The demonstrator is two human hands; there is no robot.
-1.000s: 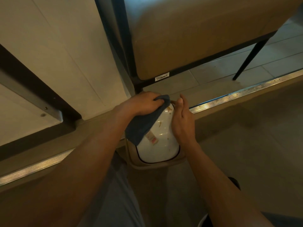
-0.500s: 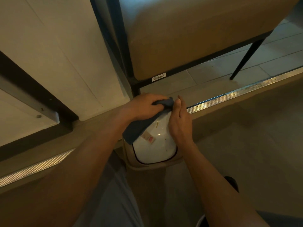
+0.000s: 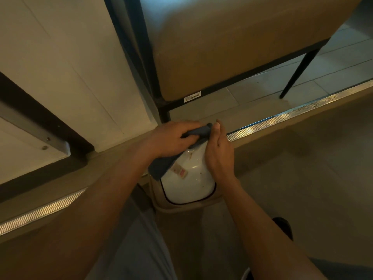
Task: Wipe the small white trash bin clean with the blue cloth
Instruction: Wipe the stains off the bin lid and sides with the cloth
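The small white trash bin [image 3: 189, 184] stands on the floor below me, its glossy lid showing a red-and-white sticker and small brown specks. My left hand [image 3: 171, 138] is closed around the blue cloth [image 3: 161, 168] and presses it on the lid's far edge; part of the cloth hangs down the bin's left side. My right hand [image 3: 219, 156] lies flat against the bin's right side with its fingers straight, steadying it. The far end of the lid is hidden under both hands.
A tan upholstered bench [image 3: 232, 43] on black metal legs [image 3: 298, 71] stands just beyond the bin. A ribbed metal floor strip [image 3: 292, 116] runs across right behind it. A white wall panel [image 3: 70, 77] and dark frame are at left. My knees and a dark shoe [image 3: 282, 227] are below.
My left hand has slid the cloth toward the far edge of the lid, bunching it against my right fingertips. More of the white lid shows. My right hand has stayed on the bin's side.
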